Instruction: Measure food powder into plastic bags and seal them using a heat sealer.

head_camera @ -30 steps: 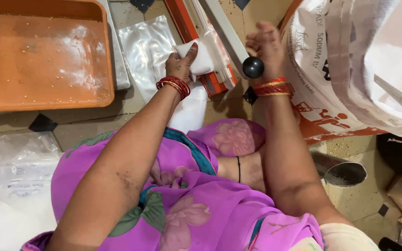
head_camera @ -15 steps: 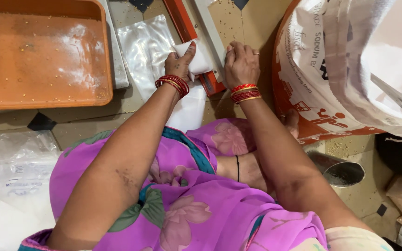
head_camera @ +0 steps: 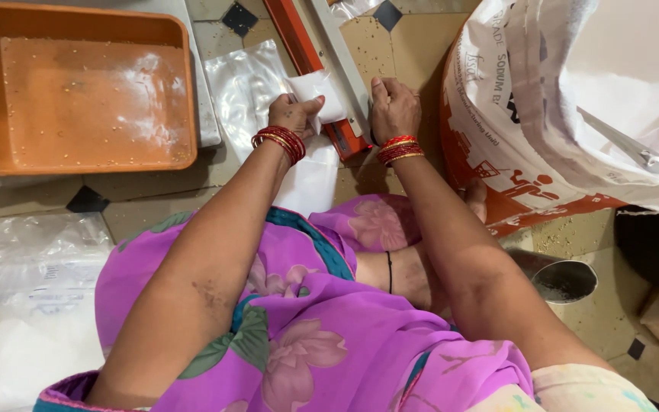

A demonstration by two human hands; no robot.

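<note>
Head view, item one?
— Small white filled pouch (head_camera: 322, 93), lying with one end under the sealer bar (head_camera: 337, 57), just beside the orange sealer base (head_camera: 299, 46). I judge it light, soft and slippery in its film; best held by the flat free end, away from the bar

— Hands?
— Left hand (head_camera: 293, 114) pinches that free end, fingers closed on the pouch. Right hand (head_camera: 393, 107) lies closed over the bar's near end, pressing down; I cannot see what is under the palm

— Edges and room?
— Loose clear plastic sheet (head_camera: 242, 84) beneath, likely to slide. Orange tray (head_camera: 85, 91) well apart to the left. Big open sack (head_camera: 573, 114) crowds the right; I see free floor tiles (head_camera: 413, 46) only beyond the bar
</note>
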